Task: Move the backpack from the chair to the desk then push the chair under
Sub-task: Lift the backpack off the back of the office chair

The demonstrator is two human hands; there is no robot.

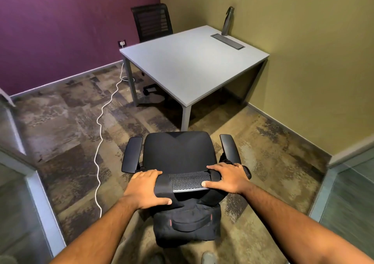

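Observation:
A black office chair with two armrests stands in front of me, its seat facing the grey desk. A black backpack hangs behind the chair's backrest, its straps looped over the top edge. My left hand grips the left strap where it crosses the backrest top. On the right side my right hand closes over the other strap and the backrest edge. The chair's seat has nothing on it.
A metal bottle and a cable tray sit at the desk's far edge by the olive wall. A second black chair stands behind the desk. A white cable snakes across the carpet on the left. Glass panels flank me.

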